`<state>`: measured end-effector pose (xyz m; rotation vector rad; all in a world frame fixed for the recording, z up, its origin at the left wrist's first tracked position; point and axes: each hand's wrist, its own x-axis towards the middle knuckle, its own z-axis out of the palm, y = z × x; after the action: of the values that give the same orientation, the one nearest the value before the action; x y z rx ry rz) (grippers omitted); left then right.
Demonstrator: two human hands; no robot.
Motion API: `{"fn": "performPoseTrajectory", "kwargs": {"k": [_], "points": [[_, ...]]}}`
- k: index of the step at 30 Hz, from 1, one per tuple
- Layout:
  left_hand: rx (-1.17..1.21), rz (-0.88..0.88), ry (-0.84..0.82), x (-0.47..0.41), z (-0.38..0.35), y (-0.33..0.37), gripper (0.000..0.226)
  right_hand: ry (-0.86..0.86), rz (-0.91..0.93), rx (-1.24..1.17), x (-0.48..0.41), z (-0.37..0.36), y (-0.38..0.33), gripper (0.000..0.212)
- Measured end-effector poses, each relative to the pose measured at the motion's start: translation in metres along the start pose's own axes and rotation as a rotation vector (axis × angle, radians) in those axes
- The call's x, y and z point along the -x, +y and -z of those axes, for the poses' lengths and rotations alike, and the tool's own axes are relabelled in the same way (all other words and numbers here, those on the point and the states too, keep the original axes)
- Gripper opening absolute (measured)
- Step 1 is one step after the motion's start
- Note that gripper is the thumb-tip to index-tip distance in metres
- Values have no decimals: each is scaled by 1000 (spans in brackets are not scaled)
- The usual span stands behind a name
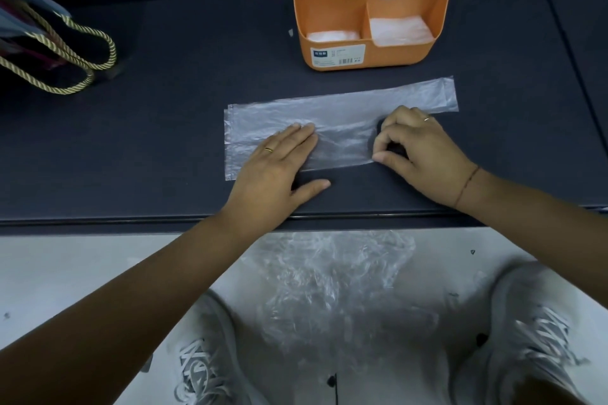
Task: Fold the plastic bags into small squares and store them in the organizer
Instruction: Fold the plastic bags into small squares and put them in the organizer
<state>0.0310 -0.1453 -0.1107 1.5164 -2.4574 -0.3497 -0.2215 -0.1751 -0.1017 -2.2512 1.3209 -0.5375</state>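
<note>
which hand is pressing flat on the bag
The left hand: its fingers lie straight on the plastic bag, while the right hand curls, pinching its edge.

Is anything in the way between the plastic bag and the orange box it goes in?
Nothing visible. Only bare dark table lies between the plastic bag and the orange organizer behind it. The left hand presses flat on the bag and the right hand pinches its near edge.
</note>
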Motion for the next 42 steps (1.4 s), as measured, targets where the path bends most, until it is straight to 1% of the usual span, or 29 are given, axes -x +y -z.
{"fn": "performPoseTrajectory", "kwargs": {"k": [3,5,6,7,9,10,11,12,13,14,17,18,20,22,24,25,27,28,30,33,37,38,40,42], "points": [[-70,-57,122,-4,-5,-1,52,-30,-117,-137,1,15,-3,11],[-122,-111,198,-5,-10,-3,38,-32,-135,-149,2,23,-5,11],[-134,-128,227,-6,-12,-5,34,-18,-123,-133,2,26,-7,8],[-137,-139,248,-7,-13,-5,32,4,-108,-94,3,27,-10,11],[-132,-152,268,-7,-13,-2,31,26,-70,52,3,26,-21,47],[-128,-156,273,-6,-12,2,31,23,-17,143,3,24,-27,63],[-120,-158,276,-4,-11,7,30,11,50,225,2,19,-32,72],[-105,-159,274,-2,-10,13,30,-17,113,288,2,12,-37,74],[-84,-155,265,0,-10,19,29,-43,167,330,2,4,-40,71],[-61,-149,256,2,-9,25,29,-53,204,345,2,-5,-40,64],[-6,-119,253,9,-8,29,30,49,236,268,7,-21,-33,29],[4,-102,260,13,-7,27,29,76,221,215,9,-19,-28,28],[60,-46,271,22,-3,18,28,72,155,98,11,-11,-19,29],[164,16,277,32,3,9,28,43,54,-3,12,3,-11,22],[269,107,273,39,11,3,24,17,-93,-141,10,17,-6,13],[341,190,270,40,16,2,20,2,-172,-220,8,21,-4,11],[511,407,271,38,26,1,18,-9,-299,-351,1,25,-1,10],[587,510,268,35,29,1,16,0,-345,-386,-3,25,0,13],[688,644,288,28,32,2,10,49,-413,-405,-12,23,0,20],[725,733,347,18,31,2,8,141,-498,-397,-20,16,-3,27],[654,812,431,11,25,-6,7,275,-589,-312,-23,7,-12,22],[630,821,447,9,24,-8,8,293,-597,-279,-22,5,-13,21],[568,833,471,7,21,-11,1,306,-606,-228,-22,2,-13,21],[496,827,480,4,18,-13,6,310,-617,-195,-23,2,-11,20]]}}
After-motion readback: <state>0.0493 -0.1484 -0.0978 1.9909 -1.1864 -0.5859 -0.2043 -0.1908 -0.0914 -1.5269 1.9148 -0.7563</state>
